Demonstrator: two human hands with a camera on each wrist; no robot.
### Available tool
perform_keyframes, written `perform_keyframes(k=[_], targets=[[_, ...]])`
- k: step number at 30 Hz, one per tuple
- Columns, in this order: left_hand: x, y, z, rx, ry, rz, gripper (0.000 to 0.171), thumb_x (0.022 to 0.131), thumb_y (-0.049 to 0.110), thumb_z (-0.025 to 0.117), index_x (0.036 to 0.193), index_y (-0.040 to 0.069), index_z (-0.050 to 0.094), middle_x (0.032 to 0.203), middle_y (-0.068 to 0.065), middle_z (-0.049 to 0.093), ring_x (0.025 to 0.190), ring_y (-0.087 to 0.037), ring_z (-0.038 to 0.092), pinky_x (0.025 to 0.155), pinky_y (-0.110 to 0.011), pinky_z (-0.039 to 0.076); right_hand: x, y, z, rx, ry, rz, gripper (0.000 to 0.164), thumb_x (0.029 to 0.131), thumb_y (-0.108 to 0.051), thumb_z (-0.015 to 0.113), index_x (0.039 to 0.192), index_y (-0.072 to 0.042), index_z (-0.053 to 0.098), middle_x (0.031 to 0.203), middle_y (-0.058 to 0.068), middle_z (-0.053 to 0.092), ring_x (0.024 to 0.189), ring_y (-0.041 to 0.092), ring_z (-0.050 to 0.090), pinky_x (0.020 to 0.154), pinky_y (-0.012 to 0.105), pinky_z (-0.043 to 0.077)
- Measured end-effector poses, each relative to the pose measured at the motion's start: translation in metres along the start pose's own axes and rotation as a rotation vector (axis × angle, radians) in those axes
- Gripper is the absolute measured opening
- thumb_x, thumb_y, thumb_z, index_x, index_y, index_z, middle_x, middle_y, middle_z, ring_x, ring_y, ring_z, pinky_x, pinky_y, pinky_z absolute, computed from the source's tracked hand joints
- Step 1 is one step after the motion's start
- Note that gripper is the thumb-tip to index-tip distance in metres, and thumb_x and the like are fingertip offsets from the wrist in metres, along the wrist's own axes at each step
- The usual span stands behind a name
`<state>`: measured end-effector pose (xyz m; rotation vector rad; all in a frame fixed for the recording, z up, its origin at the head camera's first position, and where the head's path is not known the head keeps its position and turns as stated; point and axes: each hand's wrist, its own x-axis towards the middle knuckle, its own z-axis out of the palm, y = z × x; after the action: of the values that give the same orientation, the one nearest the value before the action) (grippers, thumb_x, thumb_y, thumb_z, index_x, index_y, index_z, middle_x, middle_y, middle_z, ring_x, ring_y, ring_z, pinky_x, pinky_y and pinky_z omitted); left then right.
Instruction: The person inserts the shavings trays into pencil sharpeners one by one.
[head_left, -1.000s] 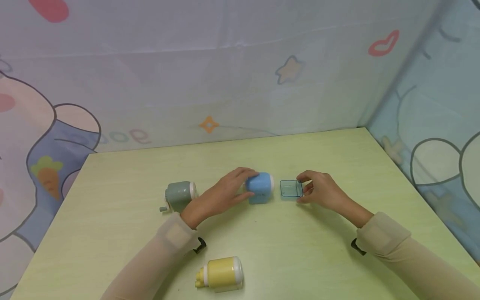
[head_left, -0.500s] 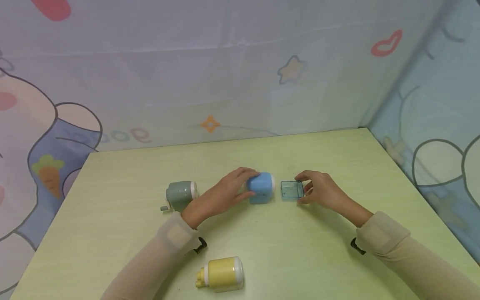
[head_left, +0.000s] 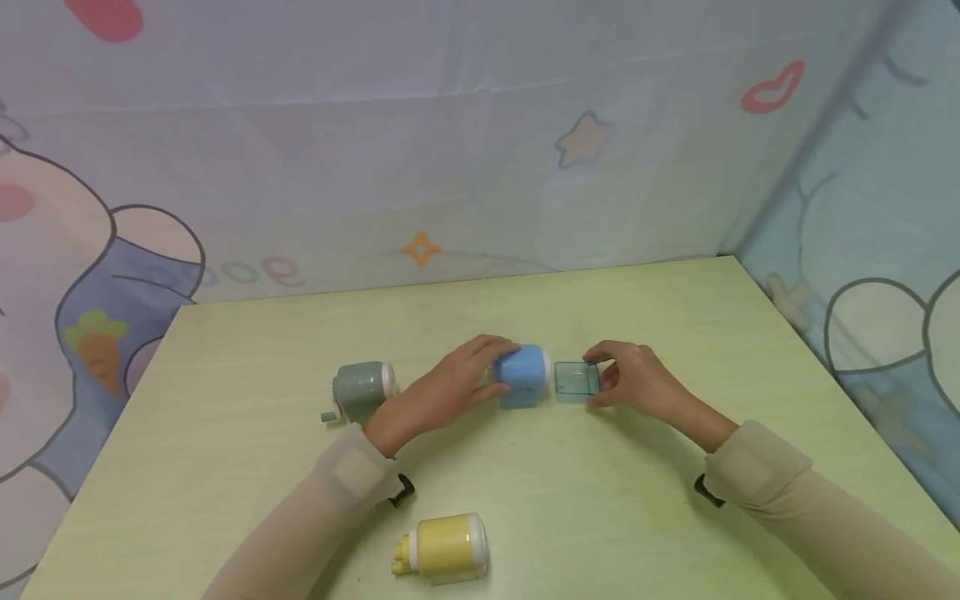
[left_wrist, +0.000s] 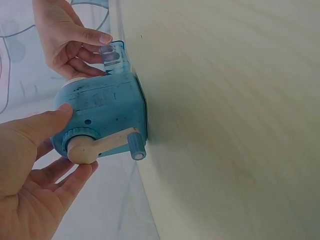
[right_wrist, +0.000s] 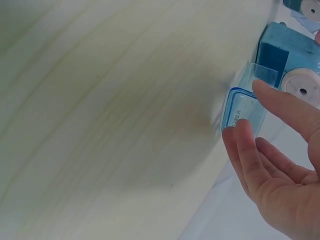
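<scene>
A blue crank pencil sharpener [head_left: 525, 377] sits mid-table in the head view. My left hand [head_left: 448, 385] grips it from the crank end, thumb and fingers on either side. The crank handle [left_wrist: 136, 146] shows in the left wrist view. To the right of the sharpener, my right hand [head_left: 636, 379] pinches a clear blue shavings drawer [head_left: 576, 381] between thumb and fingertips. In the right wrist view, the far end of the drawer [right_wrist: 242, 110] stands right at the dark square opening [right_wrist: 272, 61] under the sharpener's white round face [right_wrist: 302, 87].
A grey-green crank sharpener [head_left: 360, 387] lies left of my left forearm, partly behind the wrist. Nearer the front is a yellow sharpener [head_left: 442, 546]. The pale table [head_left: 600, 517] meets a printed cloth backdrop [head_left: 480, 167] at its back edge.
My right hand has shifted slightly left with the shavings drawer, narrowing the gap to the blue sharpener. My left hand and the sharpener have stayed in place.
</scene>
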<state>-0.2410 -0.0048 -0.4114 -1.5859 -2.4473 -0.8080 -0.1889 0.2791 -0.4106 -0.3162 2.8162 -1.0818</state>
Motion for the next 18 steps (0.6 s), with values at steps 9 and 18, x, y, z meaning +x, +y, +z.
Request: perform_keyframes(k=[9, 18], targets=[[0.0001, -0.0013, 0.0011, 0.008, -0.025, -0.032, 0.055, 0.087, 0.023, 0.063, 0.134, 0.007, 0.038, 0.129, -0.006, 0.040, 0.115, -0.011, 0.039, 0.092, -0.023, 0.037, 0.0061, -0.0063, 0.0062, 0.014, -0.007, -0.029, 0.058, 0.062, -0.007, 0.083, 0.112, 0.002, 0.055, 0.099, 0.015, 0.061, 0.079, 0.021, 0.059, 0.065, 0.030, 0.051], [0.0003, -0.0006, -0.0005, 0.006, -0.040, -0.044, 0.055, 0.088, 0.024, 0.062, 0.134, 0.007, 0.037, 0.129, -0.006, 0.040, 0.115, -0.012, 0.039, 0.093, -0.023, 0.036, 0.0103, -0.0102, 0.0096, 0.016, -0.014, -0.052, 0.059, 0.061, -0.007, 0.083, 0.112, 0.002, 0.055, 0.097, 0.014, 0.061, 0.078, 0.020, 0.059, 0.065, 0.029, 0.051]])
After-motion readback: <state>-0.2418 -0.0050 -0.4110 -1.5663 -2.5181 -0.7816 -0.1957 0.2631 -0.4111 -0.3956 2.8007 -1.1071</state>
